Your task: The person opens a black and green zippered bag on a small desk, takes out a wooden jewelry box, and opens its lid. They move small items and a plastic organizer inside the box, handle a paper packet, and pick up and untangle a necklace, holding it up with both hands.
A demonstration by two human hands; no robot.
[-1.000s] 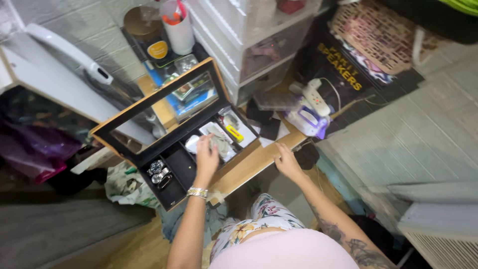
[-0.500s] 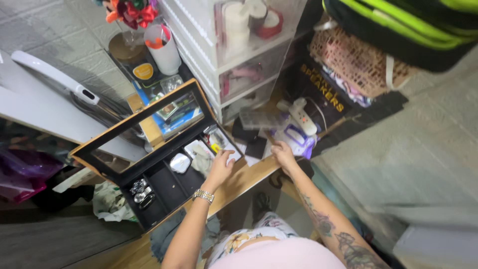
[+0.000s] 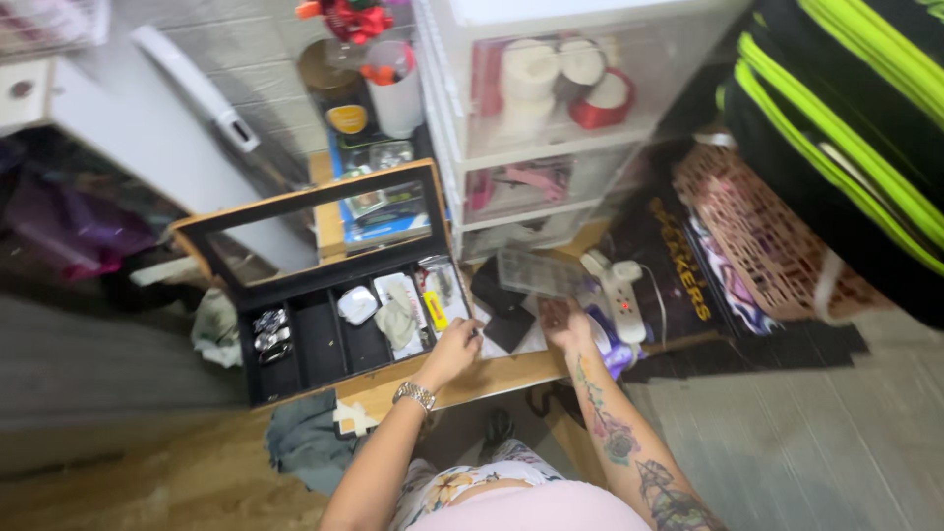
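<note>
At the front right corner of the open black box [image 3: 295, 359] my left hand [image 3: 454, 352] now rests on the rim, fingers curled loosely and, as far as I can tell, holding nothing; a second ago it was reaching down among the small things in the middle compartments, so it has pulled out and slid toward the corner. A metal watch [image 3: 415, 395] sits on that wrist. My right hand [image 3: 564, 324] has moved forward off the bare wooden desk edge [image 3: 492, 379] and now lies, fingers bent, on the dark flat pouches [image 3: 500, 300] just beside the box; whether it pinches anything I cannot tell. My read is that the sorting inside the box has paused and attention is shifting to the clutter at its right. The box is rigid, lined in matte black, split into narrow compartments: shiny metal watches [image 3: 267, 334] at the far left, an empty slot, then a pale rounded piece [image 3: 356, 305], a soft crumpled grey cloth [image 3: 397, 320] and a small yellow item [image 3: 434, 317]. Its wood-framed glass lid [image 3: 315, 231] stands upright behind. Further right lie a clear plastic case [image 3: 536, 272] and a white power strip [image 3: 622, 300] with a red light. Behind stands a translucent drawer unit [image 3: 536, 118] with ribbon rolls, and a white cup [image 3: 397, 84].
</note>
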